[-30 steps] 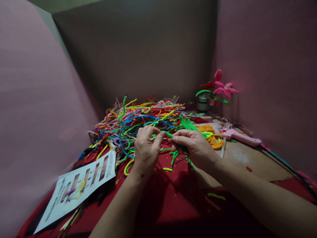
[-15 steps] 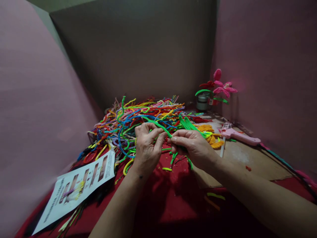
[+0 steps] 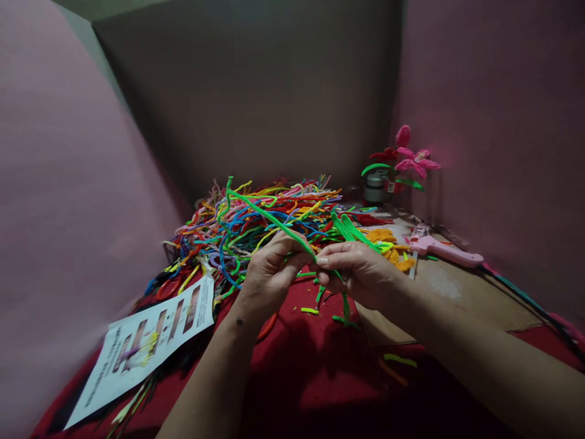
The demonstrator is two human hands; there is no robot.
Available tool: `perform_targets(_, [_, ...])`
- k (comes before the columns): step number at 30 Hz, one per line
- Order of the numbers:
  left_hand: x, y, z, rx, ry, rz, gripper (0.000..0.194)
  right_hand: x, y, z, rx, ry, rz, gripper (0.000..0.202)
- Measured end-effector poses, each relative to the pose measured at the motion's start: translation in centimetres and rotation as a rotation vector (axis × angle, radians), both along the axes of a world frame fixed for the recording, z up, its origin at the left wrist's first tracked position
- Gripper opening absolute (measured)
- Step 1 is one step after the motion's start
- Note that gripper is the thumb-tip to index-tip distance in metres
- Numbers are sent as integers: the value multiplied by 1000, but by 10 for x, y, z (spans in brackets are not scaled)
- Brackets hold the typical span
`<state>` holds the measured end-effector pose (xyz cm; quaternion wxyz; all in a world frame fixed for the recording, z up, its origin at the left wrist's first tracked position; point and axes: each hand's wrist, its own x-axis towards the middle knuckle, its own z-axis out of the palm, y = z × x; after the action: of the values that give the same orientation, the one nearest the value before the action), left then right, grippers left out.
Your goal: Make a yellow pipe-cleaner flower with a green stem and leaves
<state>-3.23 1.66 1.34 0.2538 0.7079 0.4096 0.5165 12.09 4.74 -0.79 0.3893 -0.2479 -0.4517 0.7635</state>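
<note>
A long green pipe cleaner [image 3: 269, 216] slants from the upper left down to my hands, over the heap of mixed pipe cleaners [image 3: 283, 198]. My left hand [image 3: 276, 268] has its fingers closed on it just left of the middle. Close beside it, my right hand [image 3: 354, 268] pinches the same strand between thumb and fingertips. A short green end shows below the right fingers. Behind my right hand lies a bundle of green pipe cleaners [image 3: 350, 230].
A printed sheet [image 3: 150, 347] lies at the left. On the right, a pink glue gun [image 3: 450, 251] rests on a cardboard piece [image 3: 475, 299]. Pink flowers [image 3: 417, 162] stand at the back right. Green and yellow scraps [image 3: 309, 311] dot the red cloth [image 3: 297, 378].
My left hand has shifted slightly left and down, its fingers more curled. More of the green pipe cleaner now stretches straight toward the upper left.
</note>
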Motion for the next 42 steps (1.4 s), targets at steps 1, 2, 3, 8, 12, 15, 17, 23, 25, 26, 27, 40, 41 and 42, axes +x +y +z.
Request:
perform_targets(1, [0,-1,1,3,6,-9,7,0,0,0,2,-1,-8,5])
perform_targets(2, [0,-1,2,10,15,-18,7,0,0,1,18,-5,-24,4])
perform_targets(3, [-1,-1,3,25,27,-27,8,0,-1,1,44,-8,-45,3])
perform_targets(8, [-4,-2,7,161,134,-83,12,-2,-7,4,124,3,-109,8])
perform_targets(12, [-7,-1,7,249,230,-66,12,-4,-10,7,150,27,-135,7])
perform_targets(15, [-10,0,7,284,261,-76,11,-4,-9,6,103,72,-110,6])
perform_targets(17, [-13,0,8,308,288,-88,12,-4,-6,4,19,94,-29,5])
perform_targets(23, [-18,1,7,378,319,-164,11,-1,-3,-3,-63,142,203,7])
perform_targets(25, [-19,1,7,384,321,-180,10,0,-4,-2,-78,159,252,12])
perform_targets(26, [-19,1,7,387,322,-186,10,0,-5,-1,-97,166,285,14])
perform_targets(27, [-19,0,8,387,326,-193,9,0,-7,0,-120,169,318,16])
perform_targets(40, [-20,-16,23,449,533,-206,9,-1,-18,4,-152,152,351,25])
perform_targets(41, [-19,-16,23,454,541,-192,10,-2,-18,5,-124,137,305,23])
perform_targets(42, [-18,-17,23,452,546,-181,10,-3,-18,5,-96,120,255,21])
